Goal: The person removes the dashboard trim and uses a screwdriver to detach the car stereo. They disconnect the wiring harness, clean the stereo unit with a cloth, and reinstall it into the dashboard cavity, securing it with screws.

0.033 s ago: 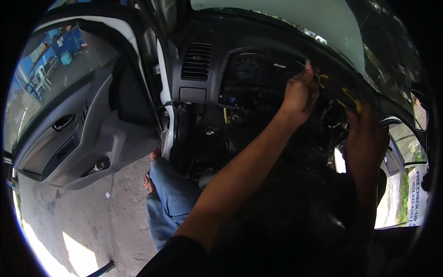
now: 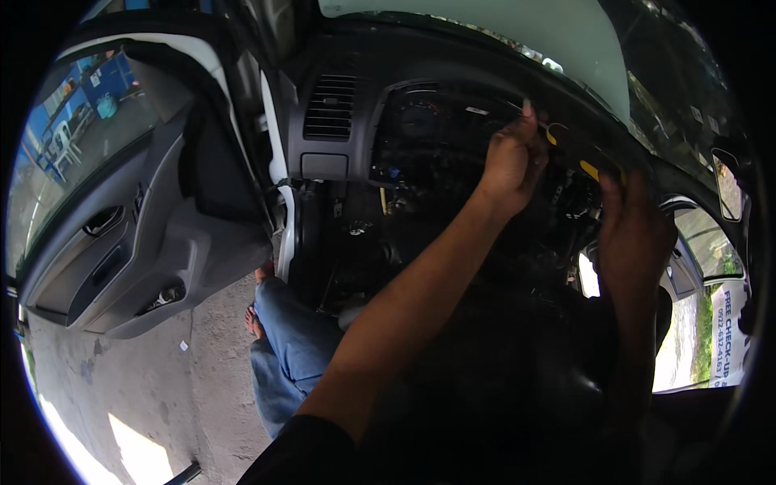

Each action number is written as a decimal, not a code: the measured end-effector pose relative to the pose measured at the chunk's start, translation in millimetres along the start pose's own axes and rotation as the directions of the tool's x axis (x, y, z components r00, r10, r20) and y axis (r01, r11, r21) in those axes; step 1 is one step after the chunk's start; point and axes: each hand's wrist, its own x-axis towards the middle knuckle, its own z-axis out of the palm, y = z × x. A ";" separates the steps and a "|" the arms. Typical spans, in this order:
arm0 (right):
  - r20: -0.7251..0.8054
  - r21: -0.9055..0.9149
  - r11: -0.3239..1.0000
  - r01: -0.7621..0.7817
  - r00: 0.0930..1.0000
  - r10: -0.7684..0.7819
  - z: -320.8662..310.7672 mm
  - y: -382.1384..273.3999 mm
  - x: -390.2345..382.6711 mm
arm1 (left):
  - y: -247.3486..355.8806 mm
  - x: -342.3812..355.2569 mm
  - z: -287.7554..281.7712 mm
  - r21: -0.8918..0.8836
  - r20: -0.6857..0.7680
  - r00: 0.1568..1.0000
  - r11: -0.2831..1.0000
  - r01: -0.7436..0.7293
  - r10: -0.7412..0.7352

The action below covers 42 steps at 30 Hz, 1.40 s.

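Note:
I am leaning into a car through its open door. My left hand (image 2: 509, 162) reaches up to the dark trim (image 2: 453, 97) around the instrument cluster, its fingers closed on the trim's edge beside a small yellow part (image 2: 554, 133). My right hand (image 2: 634, 234) is raised further right, back toward me, with its fingertips up against the dark dashboard next to a second yellow piece (image 2: 590, 170). What its fingers hold is hidden in shadow. Below the cluster the dashboard is open, with loose wiring (image 2: 380, 202) showing.
The grey door panel (image 2: 121, 250) swings open at the left, over a concrete floor (image 2: 162, 380). An air vent (image 2: 330, 107) sits left of the cluster. A leg in blue jeans (image 2: 287, 347) with a bare foot stands by the sill. The windscreen (image 2: 501, 24) is above.

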 end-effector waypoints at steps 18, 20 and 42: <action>-0.395 0.117 0.943 0.310 0.886 -0.242 3.5 -10.3 23.4 | 3.0 2.4 -1.7 0.013 -0.097 0.995 1.000 -0.018 0.019; -0.357 0.112 0.960 0.257 0.912 -0.203 5.9 -11.8 23.2 | 2.2 3.3 -3.2 0.007 -0.084 0.996 1.000 -0.010 0.011; -0.119 0.488 0.872 -0.046 0.986 0.119 9.7 -23.4 29.2 | -22.2 9.1 -73.1 0.186 -0.602 0.797 0.960 0.207 -0.056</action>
